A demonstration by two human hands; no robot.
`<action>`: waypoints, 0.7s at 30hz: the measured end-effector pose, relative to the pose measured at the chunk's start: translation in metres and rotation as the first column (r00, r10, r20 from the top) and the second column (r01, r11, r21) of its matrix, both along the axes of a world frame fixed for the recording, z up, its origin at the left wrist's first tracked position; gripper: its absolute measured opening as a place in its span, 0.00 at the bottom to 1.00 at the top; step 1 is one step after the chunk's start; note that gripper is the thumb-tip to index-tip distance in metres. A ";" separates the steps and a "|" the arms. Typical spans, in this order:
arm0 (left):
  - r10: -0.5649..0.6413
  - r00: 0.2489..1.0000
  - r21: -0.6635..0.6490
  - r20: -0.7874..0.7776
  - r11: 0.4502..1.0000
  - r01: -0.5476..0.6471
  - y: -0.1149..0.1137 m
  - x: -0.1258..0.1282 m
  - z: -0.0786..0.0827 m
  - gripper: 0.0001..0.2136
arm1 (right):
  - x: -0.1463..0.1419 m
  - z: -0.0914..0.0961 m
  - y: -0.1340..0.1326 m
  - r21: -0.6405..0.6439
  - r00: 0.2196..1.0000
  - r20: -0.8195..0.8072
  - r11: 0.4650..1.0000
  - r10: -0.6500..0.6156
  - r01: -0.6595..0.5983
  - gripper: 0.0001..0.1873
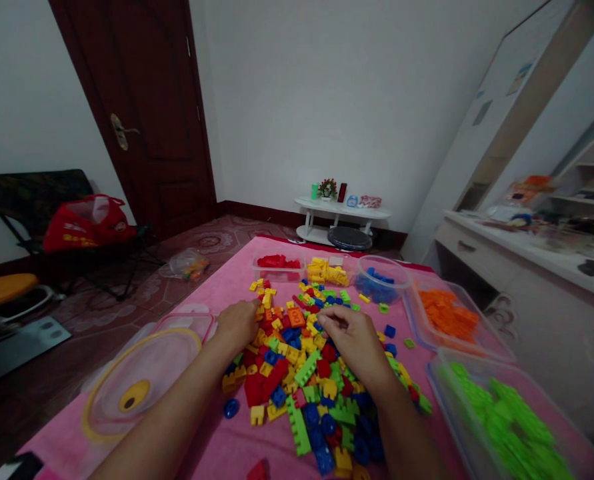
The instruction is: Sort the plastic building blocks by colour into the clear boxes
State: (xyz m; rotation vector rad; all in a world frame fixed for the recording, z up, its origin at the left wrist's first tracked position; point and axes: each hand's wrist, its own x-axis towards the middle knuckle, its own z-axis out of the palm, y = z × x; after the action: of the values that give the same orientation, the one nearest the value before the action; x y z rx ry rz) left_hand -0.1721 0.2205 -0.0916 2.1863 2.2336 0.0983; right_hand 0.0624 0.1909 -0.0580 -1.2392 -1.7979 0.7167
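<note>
We have our left hand [239, 323] at the left edge of a mixed heap of toy blocks [301, 367] on the pink cloth [231, 273]; its fingertips are hidden, so we cannot tell what it grips. Our right hand [351, 333] is over the heap's right side, thumb and fingers curled to a narrow gap (whether a block sits between them, we cannot tell). Around the far and right sides stand clear containers of red blocks [277, 262], yellow blocks [324, 270], blue blocks [377, 283], orange blocks [447, 313] and green blocks [507, 413]. A yellow-rimmed lid [151, 363] lies beside our left forearm.
</note>
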 end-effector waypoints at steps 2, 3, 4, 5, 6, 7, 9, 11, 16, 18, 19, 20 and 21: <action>0.026 1.000 0.013 -0.009 1.000 -0.026 0.000 0.002 0.001 0.20 | -0.001 0.001 -0.001 -0.003 1.000 0.016 1.000 0.008 -0.008 0.12; 0.038 0.999 0.011 -0.010 0.999 -0.038 -0.001 0.002 0.003 0.20 | -0.002 0.002 -0.001 -0.002 1.000 0.021 1.000 0.011 -0.011 0.12; 0.049 0.999 0.007 -0.006 0.999 -0.049 -0.001 0.003 0.005 0.20 | -0.002 0.003 -0.002 -0.001 1.000 0.025 1.000 0.012 -0.012 0.12; 0.058 0.998 0.005 0.002 0.998 -0.058 -0.003 0.003 0.008 0.21 | -0.002 0.004 -0.003 0.002 1.000 0.029 1.000 0.010 -0.010 0.12; 0.066 0.998 0.010 0.016 0.998 -0.066 -0.004 0.004 0.012 0.21 | -0.002 0.005 -0.003 0.004 0.999 0.032 1.000 0.008 -0.008 0.11; 0.071 0.997 0.030 0.036 0.997 -0.072 -0.006 0.004 0.017 0.22 | -0.002 0.006 -0.004 0.007 0.999 0.036 1.000 0.005 -0.005 0.11; 0.059 0.991 0.097 0.118 0.993 -0.070 -0.010 0.007 0.027 0.23 | -0.003 0.005 -0.004 0.020 0.999 0.047 1.000 0.001 -0.002 0.11; -0.018 0.960 0.174 0.280 0.984 -0.032 -0.013 0.013 0.036 0.23 | -0.004 0.004 -0.003 0.025 0.999 0.042 1.000 0.002 -0.003 0.11; -0.280 0.542 0.216 0.792 0.960 0.180 -0.011 0.042 0.045 0.23 | -0.010 0.000 -0.002 -0.032 0.995 -0.096 0.999 -0.007 0.004 0.18; -0.282 0.380 0.196 0.881 0.949 0.248 -0.008 0.056 0.048 0.22 | -0.011 0.002 -0.003 -0.056 0.986 -0.166 0.998 0.011 -0.020 0.23; -0.268 0.333 0.186 0.904 0.948 0.258 -0.006 0.062 0.050 0.22 | -0.010 0.004 -0.004 -0.068 0.979 -0.205 0.997 0.022 -0.036 0.24; -0.250 0.305 0.174 0.919 0.951 0.254 -0.005 0.068 0.052 0.22 | -0.010 0.005 -0.004 -0.078 0.970 -0.241 0.996 0.030 -0.050 0.25; -0.226 0.288 0.157 0.931 0.957 0.245 -0.004 0.073 0.055 0.22 | -0.009 0.007 -0.005 -0.087 0.963 -0.269 0.994 0.035 -0.061 0.26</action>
State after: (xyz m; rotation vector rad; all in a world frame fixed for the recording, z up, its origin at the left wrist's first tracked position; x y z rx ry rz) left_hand -0.0994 0.2168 -0.0366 1.6163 1.1647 1.0549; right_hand 0.0530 0.1862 -0.0514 -1.1033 -1.5911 0.9587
